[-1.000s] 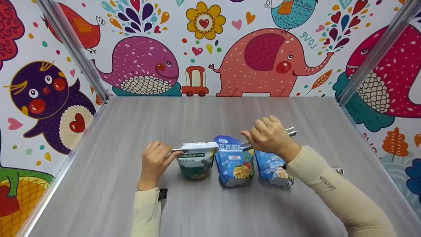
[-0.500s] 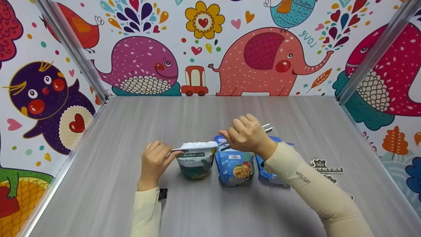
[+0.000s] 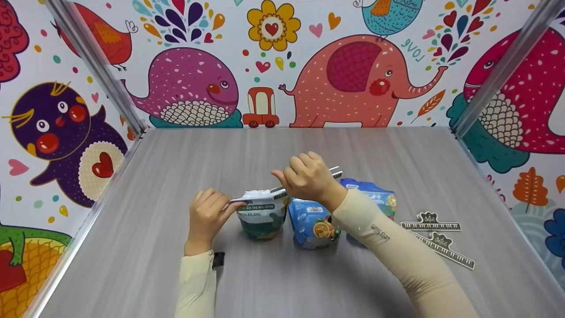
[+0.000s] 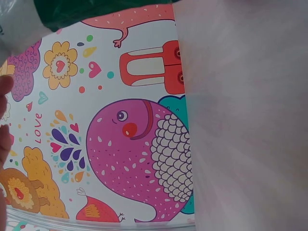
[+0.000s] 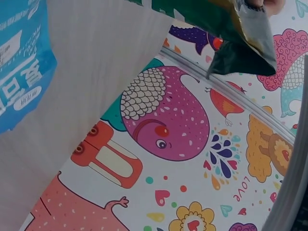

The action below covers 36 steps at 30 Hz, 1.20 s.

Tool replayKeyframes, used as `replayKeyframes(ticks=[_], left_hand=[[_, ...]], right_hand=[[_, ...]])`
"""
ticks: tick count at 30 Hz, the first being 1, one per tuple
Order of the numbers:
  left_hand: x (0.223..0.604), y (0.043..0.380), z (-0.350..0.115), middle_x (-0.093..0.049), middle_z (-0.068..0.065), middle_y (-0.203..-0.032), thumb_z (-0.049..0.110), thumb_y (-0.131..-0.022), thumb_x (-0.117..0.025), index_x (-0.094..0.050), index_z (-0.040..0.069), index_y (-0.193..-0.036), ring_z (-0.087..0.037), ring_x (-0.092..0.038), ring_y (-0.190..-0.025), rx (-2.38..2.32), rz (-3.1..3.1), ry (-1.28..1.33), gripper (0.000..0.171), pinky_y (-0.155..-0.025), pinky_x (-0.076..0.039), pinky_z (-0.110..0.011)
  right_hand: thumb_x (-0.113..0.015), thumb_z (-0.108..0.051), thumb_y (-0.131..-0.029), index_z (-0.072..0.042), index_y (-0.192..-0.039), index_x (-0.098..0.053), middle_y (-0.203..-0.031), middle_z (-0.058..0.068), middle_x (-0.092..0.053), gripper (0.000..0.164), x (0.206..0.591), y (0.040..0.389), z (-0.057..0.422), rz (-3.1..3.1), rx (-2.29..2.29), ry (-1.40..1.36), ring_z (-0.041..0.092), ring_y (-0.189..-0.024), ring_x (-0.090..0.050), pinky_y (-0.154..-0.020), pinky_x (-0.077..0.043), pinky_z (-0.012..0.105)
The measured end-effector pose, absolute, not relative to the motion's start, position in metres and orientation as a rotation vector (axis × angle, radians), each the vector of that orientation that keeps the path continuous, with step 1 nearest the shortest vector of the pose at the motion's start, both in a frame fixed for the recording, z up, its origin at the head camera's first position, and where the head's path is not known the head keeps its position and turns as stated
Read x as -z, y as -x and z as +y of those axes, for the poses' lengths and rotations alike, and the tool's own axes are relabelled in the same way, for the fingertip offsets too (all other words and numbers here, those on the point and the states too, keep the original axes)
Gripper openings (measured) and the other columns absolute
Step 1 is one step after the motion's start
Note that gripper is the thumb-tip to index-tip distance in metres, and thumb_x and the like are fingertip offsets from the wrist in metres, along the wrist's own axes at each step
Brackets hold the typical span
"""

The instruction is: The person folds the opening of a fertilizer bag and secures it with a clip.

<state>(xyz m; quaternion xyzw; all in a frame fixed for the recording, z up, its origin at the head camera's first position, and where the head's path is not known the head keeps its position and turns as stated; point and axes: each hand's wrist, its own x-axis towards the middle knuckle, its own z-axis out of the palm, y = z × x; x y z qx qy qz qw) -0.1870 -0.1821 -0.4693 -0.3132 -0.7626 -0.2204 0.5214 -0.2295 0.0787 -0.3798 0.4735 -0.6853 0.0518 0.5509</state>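
A green and white bag (image 3: 261,225) stands upright on the table with its top edge folded flat. My left hand (image 3: 209,216) pinches the left end of that edge. Just right of the bag's top, my right hand (image 3: 307,176) grips a long piano-key-patterned clip (image 3: 280,194), whose front end overlaps the bag's right corner; whether they touch I cannot tell. Below the right hand is a blue bag (image 3: 311,223) with a fruit print. In the right wrist view, the green bag (image 5: 202,19) hangs across the top with a fingertip at its corner.
A second blue bag (image 3: 375,196) stands farther right, partly behind the right forearm. Two more piano-key clips, an upper one (image 3: 437,226) and a lower one (image 3: 454,258), lie on the table (image 3: 132,247) at the right. Printed walls and metal posts enclose it.
My right hand has moved left with the clip, from above the blue bags to the green bag's right corner. The left hand stays put. The clips on the table have come into view.
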Motion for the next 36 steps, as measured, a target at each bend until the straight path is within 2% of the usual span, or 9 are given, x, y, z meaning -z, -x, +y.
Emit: replayKeyframes(ticks=[13,29,36], left_hand=[[0.469,0.186,-0.182,-0.058,-0.002,-0.062,0.040,-0.089,-0.069,-0.061,0.007,-0.066,-0.018,-0.051,-0.056,0.511,-1.825,0.742,0.041,-0.053,-0.037,-0.035],[0.470,0.188,-0.181,-0.058,-0.002,-0.061,0.040,-0.090,-0.069,-0.062,0.006,-0.066,-0.019,-0.049,-0.056,0.536,-1.827,0.758,0.042,-0.052,-0.037,-0.035],[0.469,0.188,-0.181,-0.058,-0.002,-0.061,0.040,-0.090,-0.069,-0.061,0.007,-0.066,-0.018,-0.049,-0.056,0.539,-1.825,0.755,0.041,-0.052,-0.035,-0.034]], right_hand=[[-0.040,-0.028,-0.107,-0.011,-0.050,-0.049,-0.050,0.002,-0.039,0.060,0.391,0.230,0.062,-1.685,-0.041,-1.150,0.016,-0.040,-0.038,-0.039,-0.030,0.025],[-0.044,-0.028,-0.106,-0.012,-0.051,-0.048,-0.049,0.001,-0.038,0.057,0.395,0.228,0.046,-1.729,-0.018,-1.054,0.015,-0.040,-0.037,-0.039,-0.028,0.025],[-0.065,-0.027,-0.096,-0.011,-0.051,-0.048,-0.049,0.002,-0.038,0.050,0.393,0.224,0.045,-1.760,0.020,-1.040,0.015,-0.039,-0.037,-0.038,-0.028,0.025]])
